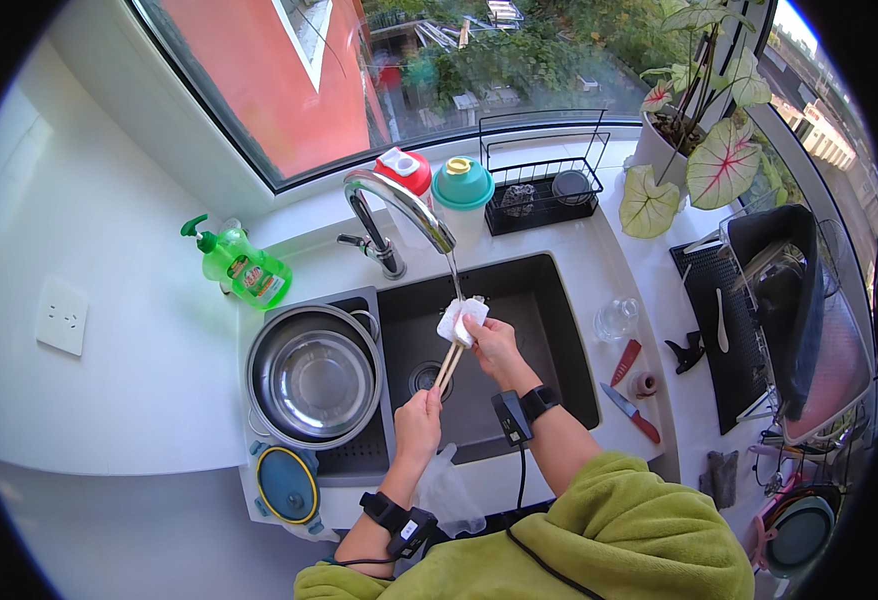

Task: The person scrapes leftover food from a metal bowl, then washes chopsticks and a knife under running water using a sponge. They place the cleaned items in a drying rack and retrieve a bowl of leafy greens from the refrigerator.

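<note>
My left hand (417,427) grips the lower ends of a pair of wooden chopsticks (448,366) over the dark sink basin (551,330). With my right hand (495,345) I hold a white sponge or folded cloth (456,319) around their upper ends. A thin stream of water runs from the curved chrome faucet (401,196) onto the white piece. Beside the basin, on the left, a steel bowl (321,384) rests inside a larger steel pot (259,401) with loop handles.
A green soap bottle (248,274) stands back left. A blue lid (286,486) lies front left. Right of the basin are a glass jar (617,320), a red sheath (626,363) and a red-handled knife (634,415). A dish rack (821,300) stands farther right.
</note>
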### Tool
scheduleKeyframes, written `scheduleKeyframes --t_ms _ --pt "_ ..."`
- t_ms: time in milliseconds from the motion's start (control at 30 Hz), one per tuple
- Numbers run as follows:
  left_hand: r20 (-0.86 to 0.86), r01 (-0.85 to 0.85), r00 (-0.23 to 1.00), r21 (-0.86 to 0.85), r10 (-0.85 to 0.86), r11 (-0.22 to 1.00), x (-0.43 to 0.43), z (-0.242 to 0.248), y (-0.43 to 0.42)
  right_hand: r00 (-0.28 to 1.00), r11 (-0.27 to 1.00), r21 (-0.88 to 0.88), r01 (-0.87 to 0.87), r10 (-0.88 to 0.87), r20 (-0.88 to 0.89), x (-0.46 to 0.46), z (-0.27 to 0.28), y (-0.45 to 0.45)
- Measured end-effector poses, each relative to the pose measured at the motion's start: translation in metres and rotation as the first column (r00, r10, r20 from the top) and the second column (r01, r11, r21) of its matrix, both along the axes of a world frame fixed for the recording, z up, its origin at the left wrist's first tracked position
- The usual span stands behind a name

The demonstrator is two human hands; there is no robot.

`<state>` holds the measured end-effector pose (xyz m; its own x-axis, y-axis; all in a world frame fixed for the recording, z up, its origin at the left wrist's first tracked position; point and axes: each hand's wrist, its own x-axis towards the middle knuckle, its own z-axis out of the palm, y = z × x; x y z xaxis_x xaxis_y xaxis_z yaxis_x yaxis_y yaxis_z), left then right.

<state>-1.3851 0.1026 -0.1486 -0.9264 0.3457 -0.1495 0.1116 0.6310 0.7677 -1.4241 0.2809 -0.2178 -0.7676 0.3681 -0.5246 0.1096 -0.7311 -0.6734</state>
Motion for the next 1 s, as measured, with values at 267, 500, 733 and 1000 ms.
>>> scheduleKeyframes --t_ms 267,500,733,1000 --pt "-0.100 -0.046 0.994 0.078 0.054 0.996 -0.009 -0.014 0.011 0.965 0.969 -0.011 -0.248 0.248 0.084 0.034 0.019 -0.042" --pt "-0.055 0.014 0.998 -0.080 -0.018 0.997 -0.002 -0.005 0.006 0.987 0.996 -0.018 -0.085 0.086 0.136 0.005 -0.007 -0.003" --pt "0.000 0.026 1.000 -0.044 -0.026 0.999 0.017 0.009 -0.019 0.976 0.981 0.026 0.191 -0.192 0.105 0.003 -0.038 0.049" --pt "0.090 -0.084 0.993 0.085 0.077 0.993 0.011 0.000 -0.034 0.997 0.996 -0.071 0.051 -0.055 -0.060 0.048 -0.021 0.050"
